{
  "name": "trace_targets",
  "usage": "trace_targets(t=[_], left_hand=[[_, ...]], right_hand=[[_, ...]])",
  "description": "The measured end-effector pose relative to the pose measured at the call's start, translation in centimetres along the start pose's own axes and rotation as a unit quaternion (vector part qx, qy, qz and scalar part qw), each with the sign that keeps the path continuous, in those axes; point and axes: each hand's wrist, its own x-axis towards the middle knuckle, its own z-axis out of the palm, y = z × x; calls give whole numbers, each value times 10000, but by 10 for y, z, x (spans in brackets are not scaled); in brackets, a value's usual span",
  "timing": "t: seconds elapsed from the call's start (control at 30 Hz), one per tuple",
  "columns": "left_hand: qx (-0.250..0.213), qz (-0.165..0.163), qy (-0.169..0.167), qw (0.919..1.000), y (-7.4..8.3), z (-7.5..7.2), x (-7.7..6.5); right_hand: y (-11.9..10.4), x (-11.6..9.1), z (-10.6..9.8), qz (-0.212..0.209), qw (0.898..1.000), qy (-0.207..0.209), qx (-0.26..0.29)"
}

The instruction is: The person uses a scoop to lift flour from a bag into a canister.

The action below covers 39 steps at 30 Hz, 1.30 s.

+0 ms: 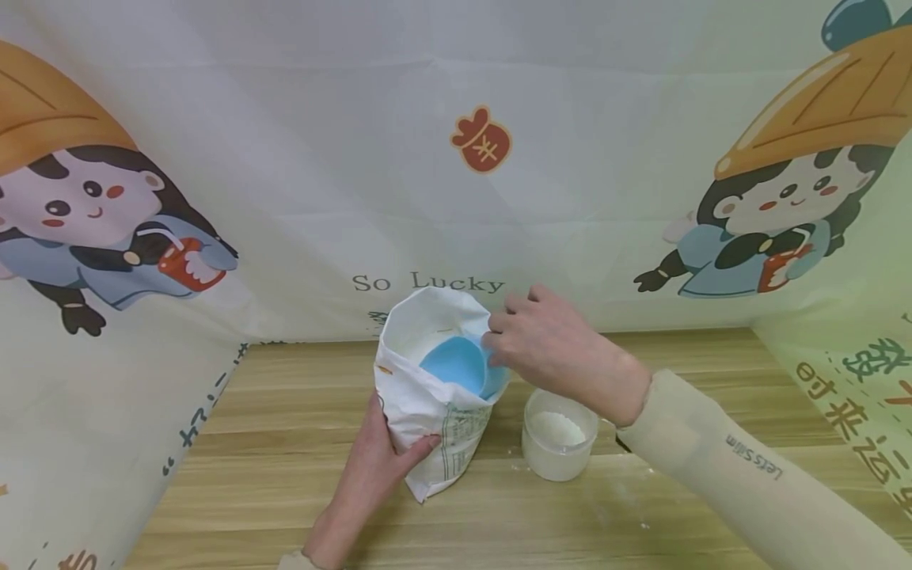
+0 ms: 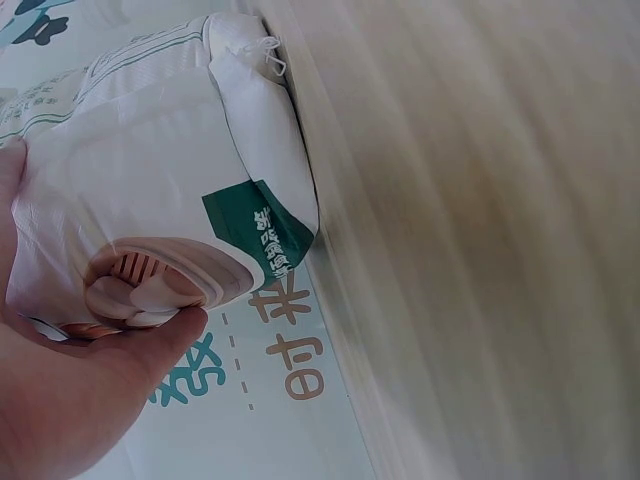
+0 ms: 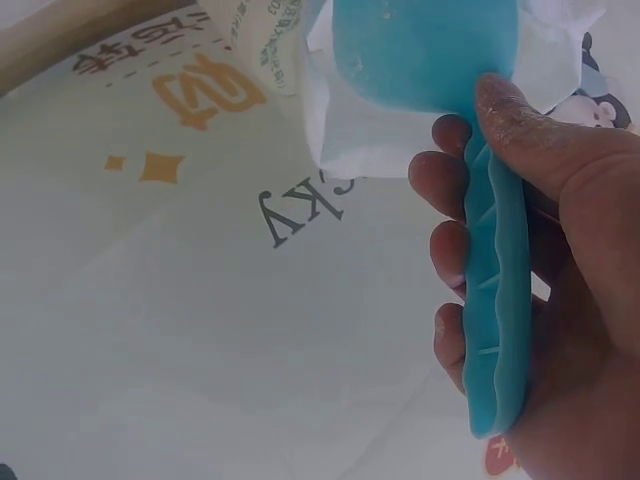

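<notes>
My left hand (image 1: 385,459) holds a white flour bag (image 1: 420,404) from its left side, tilting it over the table. The bag's top gapes open. In the left wrist view, the thumb lies across the printed front of the bag (image 2: 130,180), which carries a food picture and a green label. Inside the bag mouth is a light blue scoop (image 1: 456,364), its bowl partly hidden by the rim. My right hand (image 1: 549,344) grips the scoop's ridged handle (image 3: 495,310), fingers curled round it. Just right of the bag stands a clear round tub (image 1: 559,467) with white powder (image 1: 559,430) inside.
Light wood-grain table (image 1: 235,467) lies beneath everything, with specks of white powder right of the tub. A printed cloth backdrop (image 1: 342,142) rises behind the table and along both sides. A small dark object, partly hidden, shows beneath the right wrist.
</notes>
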Motion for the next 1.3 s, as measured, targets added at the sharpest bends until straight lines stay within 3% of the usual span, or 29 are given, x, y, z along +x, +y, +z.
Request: trace_targets(t=[0.2, 0.8, 1.3], left_hand=[[41, 76, -3, 10000, -1, 0, 1], [29, -17, -62, 10000, 1, -1, 0], [44, 123, 14, 9999, -1, 0, 1]], right_hand=[[-3, -2, 9, 140, 9994, 173, 260], [-10, 0, 17, 326, 9978, -27, 581], [-16, -2, 30, 390, 9962, 300, 717]])
